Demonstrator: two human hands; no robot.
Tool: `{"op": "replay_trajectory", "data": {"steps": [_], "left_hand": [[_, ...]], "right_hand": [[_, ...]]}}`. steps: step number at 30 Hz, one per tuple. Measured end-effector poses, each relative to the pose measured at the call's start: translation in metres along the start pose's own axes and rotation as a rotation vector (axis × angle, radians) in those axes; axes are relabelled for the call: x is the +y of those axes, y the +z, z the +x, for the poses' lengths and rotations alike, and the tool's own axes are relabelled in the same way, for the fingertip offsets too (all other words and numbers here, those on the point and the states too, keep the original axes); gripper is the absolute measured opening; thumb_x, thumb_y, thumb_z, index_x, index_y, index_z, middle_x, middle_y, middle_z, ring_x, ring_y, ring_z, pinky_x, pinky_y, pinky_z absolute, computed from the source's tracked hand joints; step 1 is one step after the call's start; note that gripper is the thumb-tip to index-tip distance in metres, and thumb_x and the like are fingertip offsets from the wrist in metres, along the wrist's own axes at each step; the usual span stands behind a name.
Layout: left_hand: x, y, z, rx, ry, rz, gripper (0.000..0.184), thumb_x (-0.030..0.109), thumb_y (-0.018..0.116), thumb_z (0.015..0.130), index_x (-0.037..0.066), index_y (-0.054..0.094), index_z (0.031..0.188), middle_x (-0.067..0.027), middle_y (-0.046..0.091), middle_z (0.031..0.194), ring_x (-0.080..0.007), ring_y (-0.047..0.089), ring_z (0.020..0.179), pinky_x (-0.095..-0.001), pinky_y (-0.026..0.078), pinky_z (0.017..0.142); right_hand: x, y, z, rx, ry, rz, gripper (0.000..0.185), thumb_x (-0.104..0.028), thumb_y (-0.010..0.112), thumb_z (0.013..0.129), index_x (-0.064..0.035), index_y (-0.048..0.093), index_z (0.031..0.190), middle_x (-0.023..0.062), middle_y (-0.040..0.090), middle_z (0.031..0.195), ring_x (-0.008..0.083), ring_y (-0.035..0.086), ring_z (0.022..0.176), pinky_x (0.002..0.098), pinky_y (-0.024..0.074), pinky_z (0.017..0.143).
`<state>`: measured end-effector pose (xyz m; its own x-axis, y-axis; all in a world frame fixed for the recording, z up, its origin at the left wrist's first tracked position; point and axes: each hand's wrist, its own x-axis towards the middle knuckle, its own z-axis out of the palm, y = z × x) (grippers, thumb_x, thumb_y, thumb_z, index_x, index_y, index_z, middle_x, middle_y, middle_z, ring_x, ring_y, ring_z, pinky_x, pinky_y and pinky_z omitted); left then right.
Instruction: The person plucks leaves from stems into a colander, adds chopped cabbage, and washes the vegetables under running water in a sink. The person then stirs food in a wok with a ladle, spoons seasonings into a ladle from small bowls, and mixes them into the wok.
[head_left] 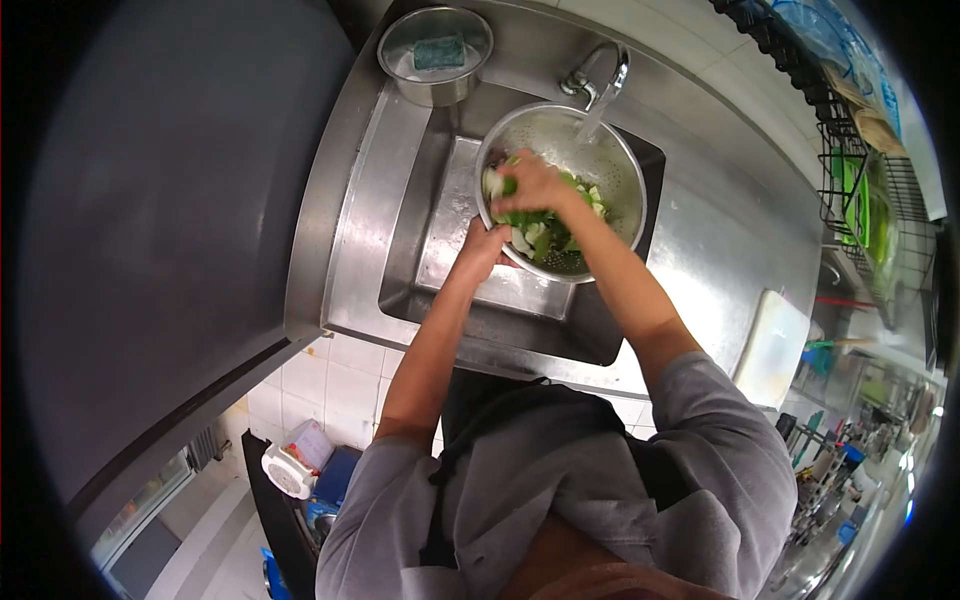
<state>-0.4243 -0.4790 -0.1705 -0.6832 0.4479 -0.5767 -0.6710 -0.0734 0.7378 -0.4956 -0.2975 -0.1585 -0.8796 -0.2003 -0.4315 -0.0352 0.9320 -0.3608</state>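
A round metal colander (634, 170) is held over the sink, its side walls pierced with small holes. Chopped green vegetables (540, 238), with pale stem pieces among them, lie inside it. My left hand (485, 248) grips the colander's near-left rim, with some fingers hidden beneath. Inside the colander, my right hand (530, 188) is closed around some of the greens at the left side; its fingertips are blurred and partly covered. Water runs from the faucet (600, 80) into the far side of the colander.
The steel sink (410, 235) surrounds the colander. A metal bowl (436, 92) holding a green scouring pad (440, 53) stands at the back left. At the right are a white cutting board (772, 345) and a black wire rack (840, 185). A dark panel (170, 200) rises at the left.
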Motion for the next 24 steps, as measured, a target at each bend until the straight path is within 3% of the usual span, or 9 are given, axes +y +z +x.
{"op": "replay_trajectory", "data": {"steps": [2, 6, 8, 11, 14, 18, 19, 21, 24], "left_hand": [[0.005, -0.006, 0.002, 0.102, -0.039, -0.057, 0.059, 0.010, 0.061, 0.083, -0.012, 0.036, 0.132, -0.0242, 0.061, 0.117, -0.0337, 0.071, 0.093, -0.0418, 0.067, 0.065], [-0.011, -0.034, 0.003, 0.143, -0.042, -0.056, 0.059, 0.006, 0.058, 0.084, -0.010, 0.033, 0.134, -0.0262, 0.059, 0.118, -0.0329, 0.072, 0.086, -0.0411, 0.067, 0.058], [-0.024, -0.044, 0.003, 0.133, -0.043, -0.092, 0.058, 0.005, 0.057, 0.084, -0.011, 0.034, 0.135, -0.0264, 0.060, 0.117, -0.0332, 0.073, 0.085, -0.0413, 0.067, 0.057], [-0.021, -0.038, 0.000, 0.135, -0.024, -0.103, 0.056, 0.003, 0.056, 0.084, -0.012, 0.036, 0.134, -0.0266, 0.062, 0.115, -0.0337, 0.073, 0.083, -0.0423, 0.068, 0.058], [-0.020, -0.033, -0.001, 0.150, -0.004, -0.117, 0.054, 0.003, 0.055, 0.084, -0.012, 0.039, 0.133, -0.0263, 0.063, 0.113, -0.0338, 0.074, 0.081, -0.0437, 0.068, 0.060], [-0.023, -0.032, 0.003, 0.104, -0.004, -0.107, 0.051, 0.004, 0.056, 0.083, -0.012, 0.043, 0.131, -0.0261, 0.062, 0.115, -0.0341, 0.074, 0.082, -0.0448, 0.068, 0.062], [-0.023, -0.030, 0.003, 0.117, -0.006, -0.127, 0.051, 0.004, 0.056, 0.084, -0.012, 0.043, 0.130, -0.0259, 0.062, 0.116, -0.0345, 0.073, 0.084, -0.0451, 0.068, 0.063], [-0.024, -0.021, 0.004, 0.137, -0.013, -0.169, 0.050, 0.004, 0.056, 0.084, -0.012, 0.044, 0.130, -0.0255, 0.062, 0.118, -0.0351, 0.073, 0.088, -0.0455, 0.068, 0.064], [-0.031, -0.017, 0.011, 0.102, -0.040, -0.265, 0.051, 0.004, 0.056, 0.084, -0.011, 0.044, 0.131, -0.0244, 0.061, 0.120, -0.0349, 0.072, 0.093, -0.0455, 0.068, 0.065]], "right_hand": [[-0.029, 0.014, -0.035, 0.062, -0.140, -0.399, 0.059, -0.037, 0.083, 0.072, -0.0195, 0.071, 0.127, 0.0155, 0.046, 0.144, 0.0400, 0.048, 0.134, 0.0425, 0.0383, 0.116], [0.061, 0.030, -0.037, 0.220, -0.330, 0.062, 0.046, -0.011, 0.078, 0.074, -0.0095, 0.072, 0.120, 0.0179, 0.060, 0.128, 0.0399, 0.055, 0.127, 0.0535, 0.0432, 0.110], [0.102, 0.010, -0.024, 0.199, -0.255, 0.071, 0.042, -0.005, 0.074, 0.081, -0.0057, 0.069, 0.123, 0.0131, 0.068, 0.116, 0.0339, 0.064, 0.114, 0.0507, 0.0555, 0.097], [0.097, -0.039, -0.029, -0.002, 0.081, 0.688, 0.038, -0.005, 0.071, 0.087, -0.0059, 0.069, 0.125, 0.0143, 0.069, 0.113, 0.0224, 0.068, 0.100, 0.0377, 0.0640, 0.076], [0.094, -0.056, -0.023, -0.152, 0.000, 1.088, 0.028, -0.003, 0.066, 0.093, -0.0022, 0.069, 0.121, 0.0114, 0.070, 0.100, 0.0133, 0.067, 0.084, 0.0289, 0.0632, 0.062], [0.129, -0.047, 0.016, -0.010, 0.199, 0.612, 0.047, -0.035, 0.074, 0.092, -0.0017, 0.068, 0.124, 0.0120, 0.071, 0.098, 0.0167, 0.069, 0.075, 0.0298, 0.0595, 0.060], [0.121, -0.045, 0.016, -0.132, 0.264, 0.373, 0.058, -0.044, 0.072, 0.092, 0.0012, 0.064, 0.129, 0.0104, 0.072, 0.099, 0.0165, 0.068, 0.070, 0.0291, 0.0554, 0.054], [0.128, 0.035, 0.029, 0.208, -0.005, 0.016, 0.055, -0.042, 0.070, 0.093, -0.0002, 0.065, 0.129, 0.0125, 0.072, 0.097, 0.0180, 0.068, 0.066, 0.0303, 0.0555, 0.053], [0.060, 0.012, -0.007, 0.029, 0.075, 0.211, 0.054, -0.045, 0.067, 0.095, -0.0034, 0.066, 0.129, 0.0152, 0.073, 0.101, 0.0209, 0.070, 0.077, 0.0342, 0.0577, 0.062]]}}
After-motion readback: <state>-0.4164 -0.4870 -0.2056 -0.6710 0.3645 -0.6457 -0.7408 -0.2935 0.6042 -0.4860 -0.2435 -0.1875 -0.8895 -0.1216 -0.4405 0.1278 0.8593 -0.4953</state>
